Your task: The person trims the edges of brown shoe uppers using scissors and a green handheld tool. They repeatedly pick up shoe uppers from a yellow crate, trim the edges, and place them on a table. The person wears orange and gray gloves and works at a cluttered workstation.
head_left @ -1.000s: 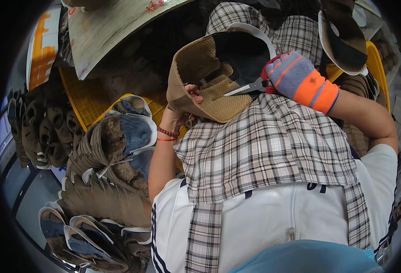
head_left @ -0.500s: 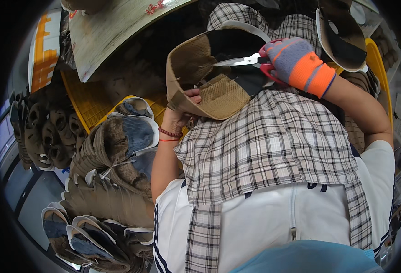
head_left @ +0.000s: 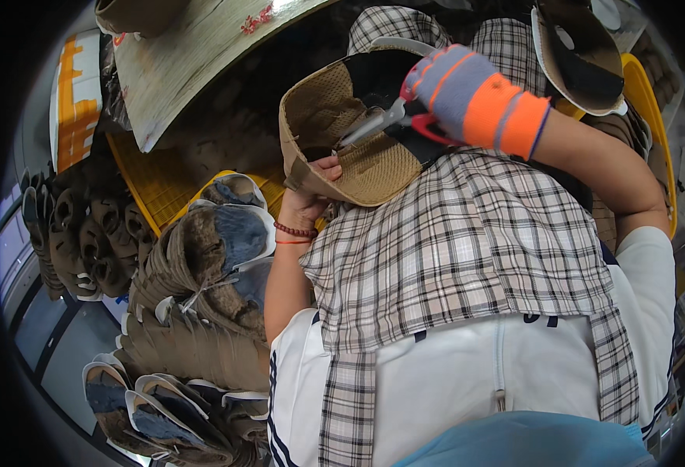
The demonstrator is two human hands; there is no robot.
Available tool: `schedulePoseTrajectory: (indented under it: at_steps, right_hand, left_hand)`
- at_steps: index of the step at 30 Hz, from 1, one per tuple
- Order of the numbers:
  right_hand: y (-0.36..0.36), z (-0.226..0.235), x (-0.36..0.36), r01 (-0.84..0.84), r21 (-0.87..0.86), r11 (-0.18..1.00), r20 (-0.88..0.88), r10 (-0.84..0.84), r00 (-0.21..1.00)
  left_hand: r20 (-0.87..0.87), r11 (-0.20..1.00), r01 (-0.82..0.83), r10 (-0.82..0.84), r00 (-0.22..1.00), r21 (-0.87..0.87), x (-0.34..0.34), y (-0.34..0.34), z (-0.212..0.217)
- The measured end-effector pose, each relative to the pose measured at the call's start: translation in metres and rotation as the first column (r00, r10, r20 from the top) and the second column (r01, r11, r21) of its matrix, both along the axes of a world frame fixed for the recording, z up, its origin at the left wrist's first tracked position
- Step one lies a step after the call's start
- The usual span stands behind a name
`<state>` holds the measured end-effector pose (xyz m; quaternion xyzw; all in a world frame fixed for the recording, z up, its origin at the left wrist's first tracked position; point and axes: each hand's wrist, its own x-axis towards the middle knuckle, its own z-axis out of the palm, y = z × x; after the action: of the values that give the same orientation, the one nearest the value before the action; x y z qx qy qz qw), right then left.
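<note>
Dark printed characters (head_left: pixel 530 318) are partly shown on the white shirt (head_left: pixel 436 373), cut off by the edge of the plaid apron (head_left: pixel 420 241). A bold orange print is carried by a white panel (head_left: pixel 67 144) at the far left, and small red marks (head_left: pixel 257 19) are borne by the pale tabletop (head_left: pixel 179 66).

A brown shoe upper (head_left: pixel 393 165), lined with tan mesh, is held open just beyond the apron's upper edge; whether it is supported by the lap cannot be told. Its near left wall is clamped by the bare left hand (head_left: pixel 305 201), one digit being seen inside the opening and the rest partly hidden behind the wall. A beaded bracelet (head_left: pixel 296 230) is worn at that wrist.

Red-handled scissors (head_left: pixel 377 123) are gripped by the right hand (head_left: pixel 474 97), gloved in grey and orange, its fingers closed about the handles. The blades are pointed down into the upper, their tips just beside the left hand's visible digit; whether the blades are parted cannot be told. Stacked brown uppers (head_left: pixel 167 257) are seen at the left, near a yellow basket (head_left: pixel 144 183).
</note>
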<state>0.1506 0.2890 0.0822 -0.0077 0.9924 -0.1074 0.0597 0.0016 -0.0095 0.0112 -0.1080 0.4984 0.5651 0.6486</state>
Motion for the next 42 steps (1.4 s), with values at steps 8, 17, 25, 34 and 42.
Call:
schedulePoseTrajectory:
  at_steps: [8,17,25,34,42]
  right_hand:
    - [-0.025,-0.013,-0.007,-0.085,0.049,0.995,0.072,0.081,0.994]
    - [-0.022,-0.015,0.000,-0.055,-0.027,0.998,0.042,0.056,0.998]
    - [-0.031,-0.024,-0.012,-0.065,0.000,0.998,0.055,0.065,0.996]
    - [0.019,-0.007,0.015,0.147,-0.087,0.985,0.375,-0.105,0.921]
    - [0.021,-0.014,0.013,0.065,-0.193,0.979,0.287,-0.007,0.958]
  left_hand:
    - [-0.031,0.991,-0.068,0.065,0.997,-0.111,-0.004,-0.012,-0.015]
    - [-0.006,0.969,-0.151,0.153,0.988,-0.195,0.005,0.008,0.009]
    - [-0.008,0.961,-0.172,0.174,0.985,-0.215,-0.001,-0.004,-0.009]
    - [-0.115,0.976,-0.146,0.128,0.985,-0.163,0.010,0.006,0.010]
    - [-0.107,0.988,-0.079,0.065,0.992,-0.135,0.011,0.008,0.011]
